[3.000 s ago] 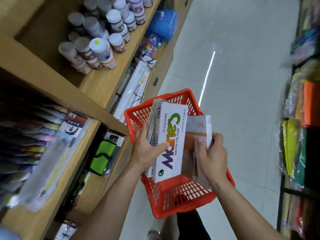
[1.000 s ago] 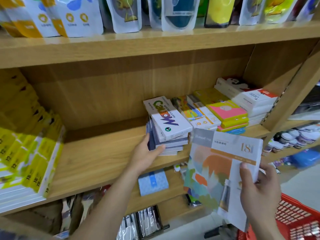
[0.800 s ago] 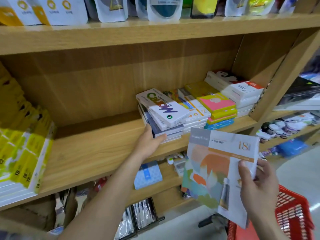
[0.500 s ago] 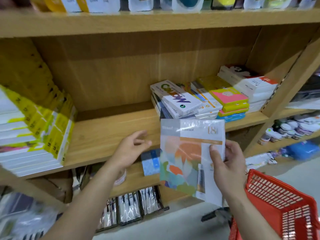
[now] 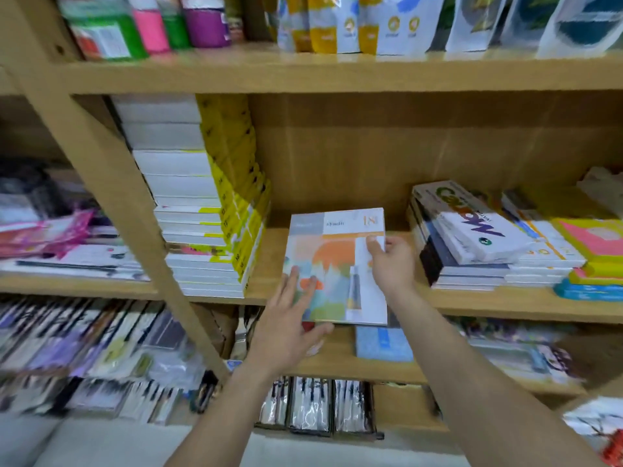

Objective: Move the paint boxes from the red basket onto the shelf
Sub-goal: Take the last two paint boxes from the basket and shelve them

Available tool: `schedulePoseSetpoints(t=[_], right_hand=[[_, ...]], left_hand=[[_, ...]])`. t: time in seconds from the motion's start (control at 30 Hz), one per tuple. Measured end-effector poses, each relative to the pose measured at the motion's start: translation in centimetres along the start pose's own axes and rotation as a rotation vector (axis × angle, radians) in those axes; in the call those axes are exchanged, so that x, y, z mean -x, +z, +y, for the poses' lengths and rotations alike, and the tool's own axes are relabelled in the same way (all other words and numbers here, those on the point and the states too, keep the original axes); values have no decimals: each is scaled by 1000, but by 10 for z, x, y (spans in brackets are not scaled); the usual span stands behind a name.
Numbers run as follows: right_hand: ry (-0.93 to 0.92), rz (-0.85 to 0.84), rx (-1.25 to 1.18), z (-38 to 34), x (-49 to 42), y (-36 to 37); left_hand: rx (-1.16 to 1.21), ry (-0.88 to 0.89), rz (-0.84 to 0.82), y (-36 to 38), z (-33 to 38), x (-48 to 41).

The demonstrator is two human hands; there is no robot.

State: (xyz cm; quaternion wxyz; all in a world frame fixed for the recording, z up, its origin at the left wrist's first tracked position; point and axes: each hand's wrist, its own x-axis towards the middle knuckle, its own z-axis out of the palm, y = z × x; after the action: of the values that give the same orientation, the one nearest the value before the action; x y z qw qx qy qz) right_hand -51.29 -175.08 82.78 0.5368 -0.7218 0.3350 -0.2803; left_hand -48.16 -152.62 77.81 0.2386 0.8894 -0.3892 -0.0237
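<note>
A flat paint box (image 5: 333,264) with an orange, green and blue cover and "18" printed at its top lies on the wooden shelf (image 5: 505,303), in the gap between two stacks. My right hand (image 5: 391,261) grips its right edge. My left hand (image 5: 290,328) has its fingers spread, the fingertips resting on the box's lower left corner. The white water-colour box (image 5: 472,224) tops a stack to the right. The red basket shows only as a sliver (image 5: 615,449) at the bottom right corner.
A tall stack of white and yellow boxes (image 5: 209,210) stands left of the gap. Pink and yellow boxes (image 5: 593,244) lie at the far right. Paint bottles (image 5: 151,25) and pouches (image 5: 404,21) fill the shelf above. Packets (image 5: 313,402) hang below.
My right hand has carried the "18" box up from mid-air and laid it flat on the shelf. My left hand has moved onto the box's corner. The view has swung left.
</note>
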Motion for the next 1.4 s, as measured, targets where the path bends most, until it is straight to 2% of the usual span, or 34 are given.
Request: schedulePoseSetpoints(t=[0.13, 0.2, 0.3, 0.4, 0.47, 0.6, 0.7, 0.8, 0.87, 0.93, 0.97, 1.07, 1.17, 1.3, 1.4], right_hand=[[5, -142, 326, 3, -12, -1], [-110, -140, 466, 10, -2, -8], [-251, -136, 535, 28, 19, -22], [-336, -295, 731, 46, 23, -30], [-347, -380, 843, 50, 16, -32], [-307, -397, 890, 38, -1, -28], [-288, -291, 706, 28, 13, -43], [-430, 31, 455, 28, 39, -94], [-482, 309, 453, 32, 45, -141], [-425, 451, 525, 34, 33, -185], [-371, 437, 569, 35, 24, -202], [-249, 247, 782, 38, -13, -227], [-231, 102, 880, 49, -36, -224], [-338, 173, 823, 66, -38, -216], [-405, 207, 817, 71, -44, -215]], left_hand=[[-74, -64, 0, 3, -4, -22], [-151, -67, -2, 9, -5, -35], [-187, -76, -5, 14, -5, -61], [-174, -81, -38, 14, -4, -95], [-192, -70, -68, 13, -6, -116], [-278, -93, -129, 15, -6, -131], [-220, -55, 4, 18, 10, -125], [12, 73, 168, 29, 51, -115], [188, 109, 123, 43, 88, -115], [318, 124, 45, 59, 124, -120], [377, 124, 24, 67, 140, -125], [516, 89, -11, 84, 177, -145], [458, 70, 25, 93, 196, -163], [449, 32, 100, 95, 194, -170], [476, 19, 76, 93, 193, -170]])
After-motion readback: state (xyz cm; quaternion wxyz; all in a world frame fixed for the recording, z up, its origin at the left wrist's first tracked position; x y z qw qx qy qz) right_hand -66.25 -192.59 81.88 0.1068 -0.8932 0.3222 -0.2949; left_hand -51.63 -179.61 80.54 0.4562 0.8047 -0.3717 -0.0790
